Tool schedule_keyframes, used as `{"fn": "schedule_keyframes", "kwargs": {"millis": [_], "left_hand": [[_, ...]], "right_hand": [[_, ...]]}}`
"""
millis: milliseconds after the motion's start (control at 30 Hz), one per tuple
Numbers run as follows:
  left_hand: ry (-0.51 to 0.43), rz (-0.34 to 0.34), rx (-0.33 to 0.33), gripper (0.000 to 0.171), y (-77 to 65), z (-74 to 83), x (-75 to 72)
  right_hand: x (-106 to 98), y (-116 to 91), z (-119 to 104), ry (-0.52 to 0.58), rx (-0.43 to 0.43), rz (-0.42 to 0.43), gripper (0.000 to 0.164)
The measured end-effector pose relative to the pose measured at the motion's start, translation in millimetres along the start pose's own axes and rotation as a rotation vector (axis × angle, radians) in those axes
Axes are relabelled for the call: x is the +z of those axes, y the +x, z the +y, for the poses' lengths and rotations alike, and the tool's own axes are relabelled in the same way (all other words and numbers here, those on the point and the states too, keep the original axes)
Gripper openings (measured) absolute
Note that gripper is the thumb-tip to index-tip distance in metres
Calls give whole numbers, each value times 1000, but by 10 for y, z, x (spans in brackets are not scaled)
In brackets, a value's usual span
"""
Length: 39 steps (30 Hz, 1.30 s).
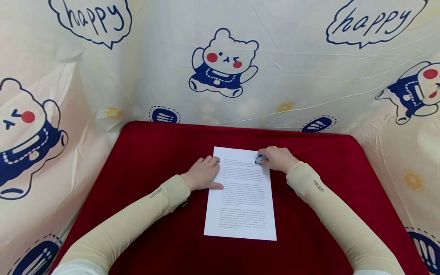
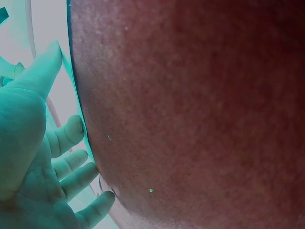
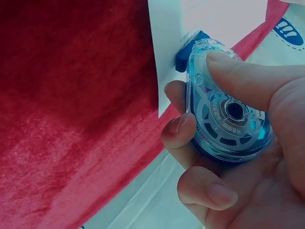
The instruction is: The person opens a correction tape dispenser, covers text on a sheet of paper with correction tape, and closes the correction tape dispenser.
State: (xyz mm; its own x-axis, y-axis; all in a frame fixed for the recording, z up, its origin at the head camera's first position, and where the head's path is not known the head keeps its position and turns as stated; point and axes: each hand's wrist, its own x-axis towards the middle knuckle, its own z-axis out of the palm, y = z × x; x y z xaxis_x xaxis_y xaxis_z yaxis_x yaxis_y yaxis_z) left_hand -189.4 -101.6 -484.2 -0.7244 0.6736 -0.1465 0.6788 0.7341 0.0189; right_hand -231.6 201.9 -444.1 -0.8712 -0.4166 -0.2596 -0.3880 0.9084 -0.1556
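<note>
Gripping a transparent blue tape dispenser (image 3: 228, 126) at the upper right of a printed sheet (image 1: 240, 233), the right hand (image 1: 279, 158) is curled. The left hand (image 1: 203, 174), loosely extended, rests on the sheet's left edge.

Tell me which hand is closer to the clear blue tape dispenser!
The right hand: it is holding the tape dispenser. The left hand is farther away, resting over the left edge of the paper.
</note>
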Motion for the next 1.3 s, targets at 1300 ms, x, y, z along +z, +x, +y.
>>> {"fn": "schedule_keyframes", "kwargs": {"millis": [1300], "left_hand": [[-6, 7, 4, 74, -11, 1, 0]], "right_hand": [[-3, -128, 251, 98, -1, -6, 27]]}}
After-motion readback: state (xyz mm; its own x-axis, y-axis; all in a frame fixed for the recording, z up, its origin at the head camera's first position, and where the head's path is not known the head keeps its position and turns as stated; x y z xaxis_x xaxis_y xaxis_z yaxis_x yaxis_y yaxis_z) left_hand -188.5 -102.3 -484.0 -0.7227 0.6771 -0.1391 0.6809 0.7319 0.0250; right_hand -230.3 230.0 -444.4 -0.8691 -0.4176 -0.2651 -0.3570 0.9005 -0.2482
